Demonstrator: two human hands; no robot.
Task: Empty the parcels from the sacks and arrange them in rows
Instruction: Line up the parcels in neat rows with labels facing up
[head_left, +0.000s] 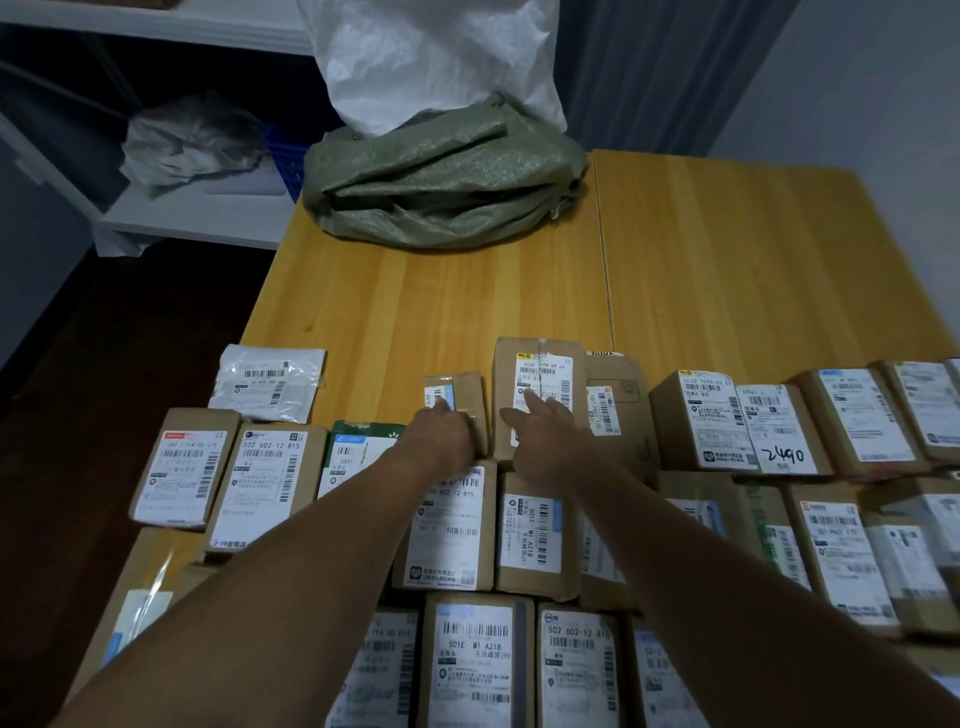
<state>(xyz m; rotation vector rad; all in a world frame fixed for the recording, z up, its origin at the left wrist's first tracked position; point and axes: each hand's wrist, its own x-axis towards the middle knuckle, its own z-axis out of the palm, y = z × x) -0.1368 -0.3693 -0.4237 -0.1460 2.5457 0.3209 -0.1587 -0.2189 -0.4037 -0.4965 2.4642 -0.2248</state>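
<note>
Several brown cardboard parcels with white labels lie in rows across the near half of the wooden table (727, 249). My left hand (441, 436) grips a small brown parcel (465, 395) in the far row, fingers curled over its near end. My right hand (545, 431) rests with straight fingers on the label of a taller brown parcel (540, 364) just right of it. A white plastic mailer (270, 382) lies at the far left of that row. A flattened green woven sack (441, 192) lies at the table's far edge, with a white sack (436, 57) standing behind it.
A white shelf unit (197, 218) at the left holds a crumpled grey bag (192, 140) and a blue crate (285, 161). Dark floor lies left of the table. Bare wood stretches between the far parcel row and the green sack, and over the far right.
</note>
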